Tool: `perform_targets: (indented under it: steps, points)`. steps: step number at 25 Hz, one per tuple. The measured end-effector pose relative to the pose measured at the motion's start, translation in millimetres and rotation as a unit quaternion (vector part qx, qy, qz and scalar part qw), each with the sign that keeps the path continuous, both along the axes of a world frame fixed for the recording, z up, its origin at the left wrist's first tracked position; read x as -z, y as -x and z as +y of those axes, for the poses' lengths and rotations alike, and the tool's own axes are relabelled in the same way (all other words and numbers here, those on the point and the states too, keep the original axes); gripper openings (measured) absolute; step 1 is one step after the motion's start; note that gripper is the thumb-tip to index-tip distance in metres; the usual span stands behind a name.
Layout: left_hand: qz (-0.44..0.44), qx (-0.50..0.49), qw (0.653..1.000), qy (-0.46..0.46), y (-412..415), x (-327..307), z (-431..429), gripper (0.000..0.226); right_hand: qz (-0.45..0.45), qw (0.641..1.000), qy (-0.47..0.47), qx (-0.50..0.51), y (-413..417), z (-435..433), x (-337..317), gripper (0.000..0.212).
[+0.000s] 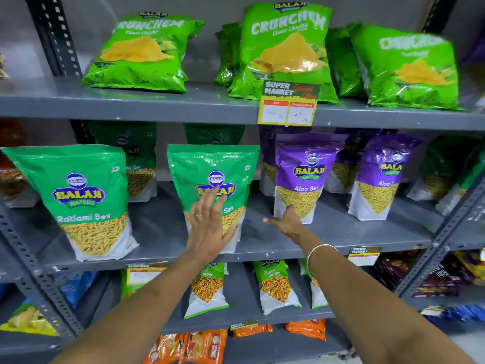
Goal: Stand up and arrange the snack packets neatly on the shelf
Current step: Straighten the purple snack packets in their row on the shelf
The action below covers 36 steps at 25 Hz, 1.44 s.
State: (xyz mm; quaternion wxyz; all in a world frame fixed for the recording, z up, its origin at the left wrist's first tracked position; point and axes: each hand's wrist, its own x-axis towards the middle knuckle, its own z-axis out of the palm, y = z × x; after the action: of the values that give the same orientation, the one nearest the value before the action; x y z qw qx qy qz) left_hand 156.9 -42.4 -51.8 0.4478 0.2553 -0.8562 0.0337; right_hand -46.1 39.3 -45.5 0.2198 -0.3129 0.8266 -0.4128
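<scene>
On the middle grey shelf [157, 232] stand green Ratlami Sev packets, one at the left [78, 195] and one in the centre [210, 169], with more behind. My left hand [210, 227] lies flat and spread against the front of the centre green packet. To its right stands a purple Aloo Sev packet [305, 174]; my right hand [288, 222] reaches to its lower left corner with fingers spread, touching or nearly touching it. A second purple packet [383, 177] stands further right. Neither hand holds anything.
Green Crunchem bags [286, 48] lean on the top shelf above a yellow price tag [288, 106]. Chana Garam packets [275, 285] stand on the shelf below, orange packets [199, 345] lower still. Perforated grey uprights [26, 258] frame the bay; dark packets [441, 279] fill the right bay.
</scene>
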Motion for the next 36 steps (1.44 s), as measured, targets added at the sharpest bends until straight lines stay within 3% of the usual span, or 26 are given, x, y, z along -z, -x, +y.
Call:
perform_targets:
  steps: [4, 6, 9, 11, 13, 16, 18, 22, 27, 36]
  points:
    - [-0.075, 0.068, 0.995, -0.02, 78, -1, 26, 0.061, -0.011, 0.998, -0.005, 0.065, 75, 28, 11, 0.101]
    - [-0.072, 0.065, 0.985, -0.146, 121, 5, 25, 0.065, -0.043, 0.997, -0.001, 0.056, 114, 35, 13, 0.106]
    - [0.012, 0.038, 0.899, -0.436, 183, 10, 14, 0.089, -0.082, 0.996, 0.031, -0.003, 175, 26, 19, 0.124]
    - [0.05, 0.017, 0.837, -0.544, 210, 13, 3, 0.094, -0.113, 0.992, 0.048, -0.041, 202, 13, 25, 0.131]
    - [0.068, 0.026, 0.806, -0.587, 226, 16, -5, 0.085, -0.135, 0.986, 0.044, -0.089, 211, 7, 19, 0.104]
    - [0.104, 0.044, 0.771, -0.627, 233, 21, -3, 0.08, -0.181, 0.959, 0.081, -0.203, 216, 0, 19, 0.053]
    - [0.132, 0.031, 0.768, -0.626, 235, 22, 3, 0.067, -0.186, 0.947, 0.107, -0.24, 214, 0, 22, 0.043]
    - [0.125, 0.023, 0.787, -0.604, 229, 21, 21, 0.06, -0.152, 0.962, 0.086, -0.211, 203, 18, 18, 0.046]
    - [0.12, 0.001, 0.786, -0.607, 210, 25, 46, 0.06, -0.142, 0.965, 0.074, -0.207, 186, 48, 18, 0.038]
    - [0.092, -0.007, 0.802, -0.591, 191, 19, 75, 0.065, -0.175, 0.969, 0.062, -0.161, 159, 85, 5, 0.035]
